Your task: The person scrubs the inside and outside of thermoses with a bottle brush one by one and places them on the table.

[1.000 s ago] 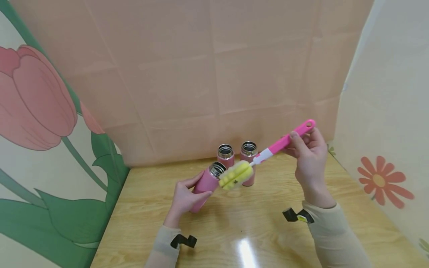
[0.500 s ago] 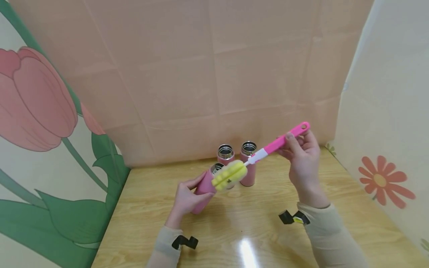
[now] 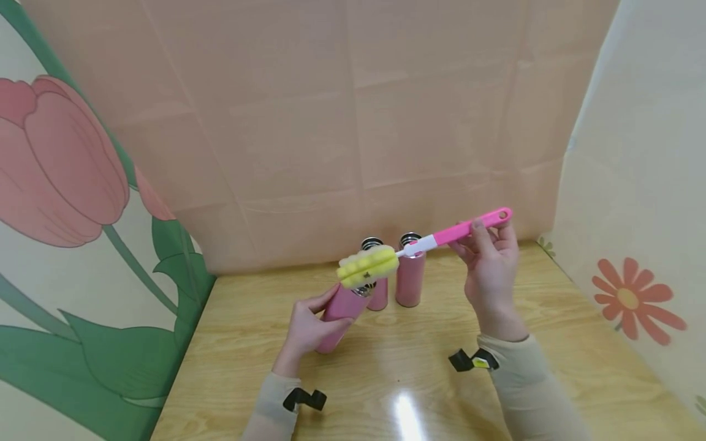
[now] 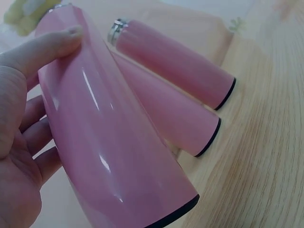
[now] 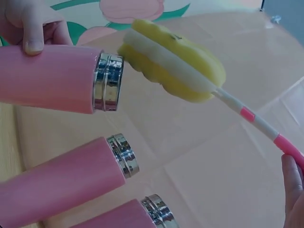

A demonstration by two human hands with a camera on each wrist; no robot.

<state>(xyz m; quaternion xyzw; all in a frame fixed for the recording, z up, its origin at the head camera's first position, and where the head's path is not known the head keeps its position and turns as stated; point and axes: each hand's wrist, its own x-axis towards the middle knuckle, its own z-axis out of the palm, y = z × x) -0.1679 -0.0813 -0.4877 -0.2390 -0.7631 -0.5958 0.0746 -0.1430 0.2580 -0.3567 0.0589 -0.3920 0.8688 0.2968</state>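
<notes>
My left hand [image 3: 306, 327] grips a pink vacuum flask [image 4: 109, 123] around its body, tilted with its open steel mouth [image 5: 109, 81] up and to the right. In my right hand [image 3: 491, 269], thumb and fingers pinch the pink handle [image 3: 460, 231] of a bottle brush. Its yellow and white sponge head [image 3: 368, 267] is over the flask's mouth in the head view, hiding part of the rim. From the right wrist view, the sponge tip lies right at the rim, with the head outside the flask.
Two more lidless pink flasks stand upright on the wooden table behind the held one: a nearer-left flask [image 3: 378, 295] and a right flask [image 3: 409, 282]. A pink sheet [image 3: 287, 153] hangs behind them. Floral panels flank the table [image 3: 242, 343].
My right hand has moved left and slightly down, bringing the brush head left and up over the flask's mouth; the brush now lies flatter. The left hand has hardly moved.
</notes>
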